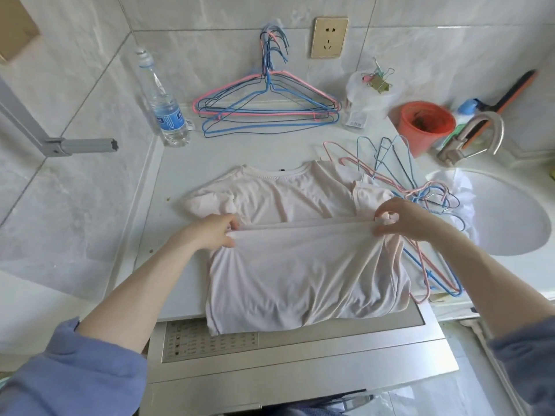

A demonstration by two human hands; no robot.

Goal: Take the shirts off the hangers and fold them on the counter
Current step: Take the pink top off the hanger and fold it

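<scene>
Holds the shirt (285,202) flat on the counter (186,163), collar at the far side, sleeves spread to both sides, lower half doubled up toward the middle. Pinches the doubled edge at its two ends: left hand (210,232) with thumb and fingers closed on the cloth at the left end, right hand (402,219) in the same way at the right end. Stretches this edge taut between them, probably to get a straight fold line and to flatten the wrinkles in the near part. Has bare hangers (432,190) in a loose heap just beside the right sleeve, some partly under the cloth, likely put aside there to free the folding place. Beyond the collar, wall hangers (265,85) on a hook; bottle (168,115) far left; sink (510,211) at the right.
</scene>
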